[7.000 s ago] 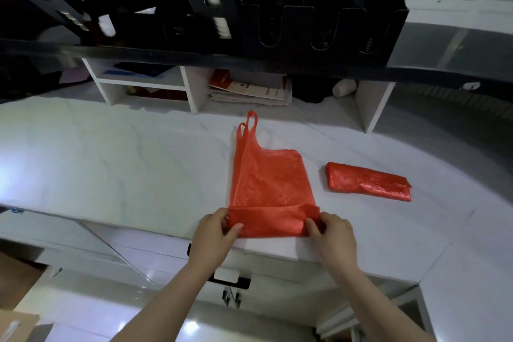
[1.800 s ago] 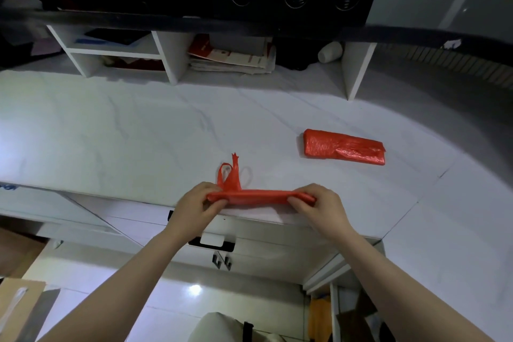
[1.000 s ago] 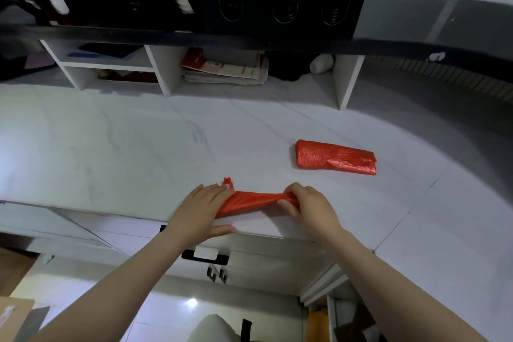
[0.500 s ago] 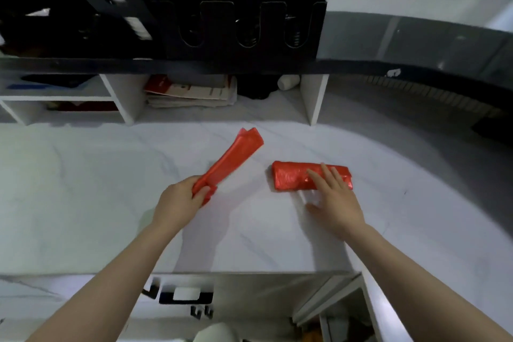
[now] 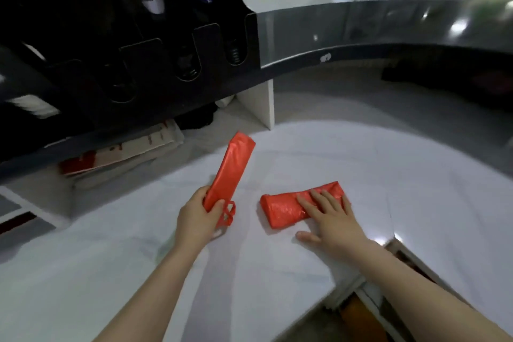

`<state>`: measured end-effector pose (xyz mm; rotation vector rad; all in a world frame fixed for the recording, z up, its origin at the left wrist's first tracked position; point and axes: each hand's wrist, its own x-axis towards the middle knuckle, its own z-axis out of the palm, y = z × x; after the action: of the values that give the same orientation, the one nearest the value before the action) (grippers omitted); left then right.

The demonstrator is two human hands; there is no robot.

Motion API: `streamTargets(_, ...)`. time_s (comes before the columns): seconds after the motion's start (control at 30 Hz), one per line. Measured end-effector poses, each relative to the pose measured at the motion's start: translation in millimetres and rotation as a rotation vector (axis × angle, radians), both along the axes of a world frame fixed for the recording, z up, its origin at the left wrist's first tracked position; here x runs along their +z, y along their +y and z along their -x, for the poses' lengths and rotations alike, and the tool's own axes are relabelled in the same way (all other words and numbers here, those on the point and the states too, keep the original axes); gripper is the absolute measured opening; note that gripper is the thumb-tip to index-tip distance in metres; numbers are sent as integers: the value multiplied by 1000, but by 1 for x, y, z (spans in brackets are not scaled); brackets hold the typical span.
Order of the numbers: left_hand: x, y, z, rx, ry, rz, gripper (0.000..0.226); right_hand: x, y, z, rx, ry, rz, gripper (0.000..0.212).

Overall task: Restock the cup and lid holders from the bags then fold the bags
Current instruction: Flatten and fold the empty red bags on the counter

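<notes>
- While my left hand [image 5: 197, 219] gripped the narrow folded bag [image 5: 231, 172] by its handle end, fingers and thumb curled round it, the strip stood clear of the surface [image 5: 305, 158], slanting up and away from me. I judged it was held so for one more fold or for setting down.
- My right hand [image 5: 330, 219] lay flat with straight fingers on the second folded bag [image 5: 286, 209], pressing it to the surface and grasping nothing, probably to keep the springy film from opening.
- Both bags were thin red-orange plastic film, crinkled and faintly glossy. The held one was a long flat band with its handle loops [image 5: 228, 212] bunched below my thumb; the pressed one was a short, thick oblong packet.
- The two bags lay near each other but apart, mid-way across the pale, smooth, faintly veined surface.
- The black cup and lid holder [image 5: 155, 64] stood above and behind, with coil springs [image 5: 234, 53] showing in its rounded slots. Whether it was full I could not tell.
- Beneath the dark shelf [image 5: 374, 44] lay stacked papers [image 5: 122, 153], with a white upright panel [image 5: 261, 103] to their right.
</notes>
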<state>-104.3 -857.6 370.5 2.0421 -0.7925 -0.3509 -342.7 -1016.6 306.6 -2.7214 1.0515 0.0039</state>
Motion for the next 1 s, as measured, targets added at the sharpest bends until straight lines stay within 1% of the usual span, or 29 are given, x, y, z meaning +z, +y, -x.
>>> streamTargets(0.1, -4, -3, -12, -144, -15, -30, 19, 2, 40, 14, -88, 40, -24, 94)
streamTargets(0.17, -9, -5, -8, -237, 16, -23, 16, 5, 67, 27, -116, 79, -53, 103)
streamTargets(0.23, -13, -8, 2, -348, 87, -21, 14, 10, 96, 38, -126, 102, -73, 112)
streamTargets(0.3, -15, -8, 14, -452, 129, -23, 16, 15, 121, 48, -143, 138, -59, 113)
streamTargets(0.33, -16, -8, 21, -493, 118, -18, 19, 17, 131, 52, -156, 148, -20, 106)
streamTargets(0.4, -16, -7, 34, -561, 115, 5, 21, 19, 150, 58, -184, 104, 109, 78)
streamTargets(0.43, -15, -5, 42, -589, 133, 18, 21, 20, 158, 61, -205, 71, 172, 68)
streamTargets(0.47, -15, -4, 50, -613, 154, 24, 20, 21, 168, 67, -241, 37, 231, 62)
streamTargets(0.53, -14, -1, 68, -657, 165, 34, 17, 21, 189, 84, -371, -12, 305, 57)
streamTargets(0.63, -9, 3, 107, -757, 149, 28, 12, 22, 223, 128, -622, -60, 235, 50)
streamTargets(0.7, -7, 7, 145, -834, 153, 33, 11, 23, 249, 170, -792, -49, 186, 45)
streamTargets(0.77, -4, 13, 192, -923, 150, 52, 12, 24, 282, 218, -953, -75, 163, 35)
streamTargets(0.83, 0, 25, 243, -1017, 152, 62, 11, 24, 321, 266, -1113, -136, 158, 26)
streamTargets(0.9, 4, 43, 297, -1115, 159, 68, 15, 23, 364, 313, -1269, -203, 121, 23)
streamTargets(1.0, 5, 83, 378, -1234, 137, 85, 14, 21, 433, 381, -1486, -361, 72, 19)
